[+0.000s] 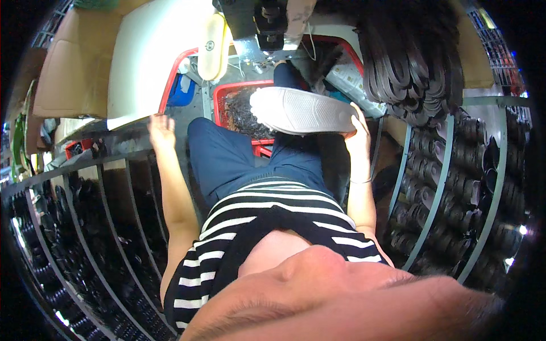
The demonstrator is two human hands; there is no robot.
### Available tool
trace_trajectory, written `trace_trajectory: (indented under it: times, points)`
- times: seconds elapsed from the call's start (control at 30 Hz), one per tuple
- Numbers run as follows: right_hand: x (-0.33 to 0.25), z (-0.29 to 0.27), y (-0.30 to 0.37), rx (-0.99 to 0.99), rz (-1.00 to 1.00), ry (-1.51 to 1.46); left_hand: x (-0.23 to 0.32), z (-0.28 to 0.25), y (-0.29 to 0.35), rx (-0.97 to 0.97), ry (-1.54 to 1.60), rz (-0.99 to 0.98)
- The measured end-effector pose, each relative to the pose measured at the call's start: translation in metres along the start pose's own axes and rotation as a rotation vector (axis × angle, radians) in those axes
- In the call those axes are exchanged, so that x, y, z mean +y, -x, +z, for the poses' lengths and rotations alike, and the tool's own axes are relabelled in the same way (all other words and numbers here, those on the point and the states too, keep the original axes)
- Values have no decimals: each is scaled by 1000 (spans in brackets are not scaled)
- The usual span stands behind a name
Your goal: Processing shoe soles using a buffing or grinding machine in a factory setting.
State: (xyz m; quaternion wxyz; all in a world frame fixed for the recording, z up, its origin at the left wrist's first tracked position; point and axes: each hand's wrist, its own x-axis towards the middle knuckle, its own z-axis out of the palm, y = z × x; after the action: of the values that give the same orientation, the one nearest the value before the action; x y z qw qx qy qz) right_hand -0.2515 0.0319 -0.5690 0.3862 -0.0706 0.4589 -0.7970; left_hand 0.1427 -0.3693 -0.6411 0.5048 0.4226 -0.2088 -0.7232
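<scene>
currently, in the head view, the right hand (pixel 358 133) has its fingers clamped on one end of a grey sole (pixel 307 111), held up over the red bin (pixel 219 107) and apart from the dark machine (pixel 270 25). the left hand (pixel 162 132) is beside the edge of a white surface (pixel 133 85); it seems to hold nothing, and blur keeps me from telling whether its fingers are apart. black scraps (pixel 242 116) in the bin suggest some trimming is done; whether this sole's bumpy end is finished or needs more work, i cannot tell.
</scene>
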Motion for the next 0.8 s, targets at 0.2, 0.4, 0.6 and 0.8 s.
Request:
trace_trajectory:
  times: [0.2, 0.4, 0.6, 0.8]
  points:
    - [23, 1, 19, 11, -32, 55, -78, 145, 198, -911, -210, -459]
    - [46, -29, 35, -286, 305, 607, -89, 206, 178, -852, -748, -37]
    - [70, 25, 28, -456, 385, 692, -96, 232, 149, -845, -1147, 470]
    - [88, 44, 27, -467, 468, 759, -68, 270, 168, -754, -1116, 344]
